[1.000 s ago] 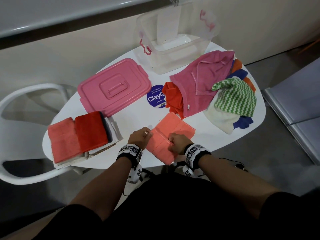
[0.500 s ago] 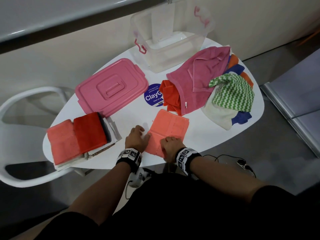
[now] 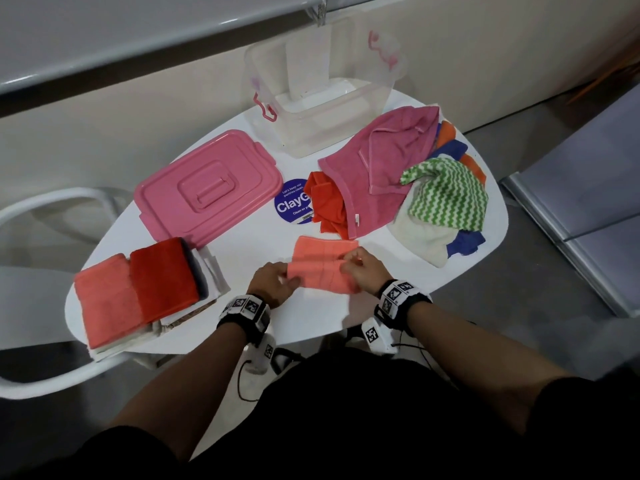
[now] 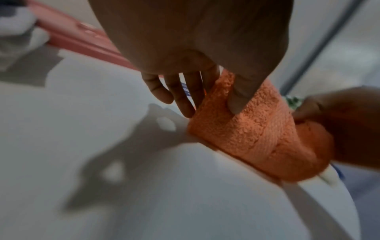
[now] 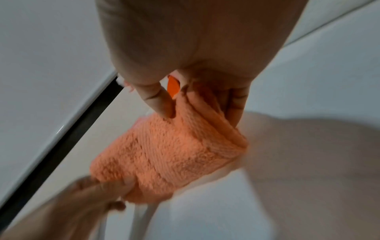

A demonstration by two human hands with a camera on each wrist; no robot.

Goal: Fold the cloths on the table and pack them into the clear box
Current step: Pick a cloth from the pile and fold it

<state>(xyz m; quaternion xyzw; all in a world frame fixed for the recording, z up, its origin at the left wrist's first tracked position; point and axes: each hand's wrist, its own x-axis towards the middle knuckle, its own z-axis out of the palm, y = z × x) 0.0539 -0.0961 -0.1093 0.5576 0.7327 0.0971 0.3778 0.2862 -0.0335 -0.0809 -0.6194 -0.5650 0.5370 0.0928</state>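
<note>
Cloth (image 3: 322,263) lifted, turned crosswise, hands (image 3: 273,284) pinching ends

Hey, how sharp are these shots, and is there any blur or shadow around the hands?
Head view: mostly sharp, edges bowed by the wide lens. Left wrist view: salmon cloth fairly crisp, table soft, with a dark hand shadow. Right wrist view: motion blur smears the left hand and cloth edges.

Sticker (image 3: 290,201) text half under red cloth (image 3: 327,206); wrist views blurred; cloth stack (image 3: 145,292) lower layers hidden.
</note>
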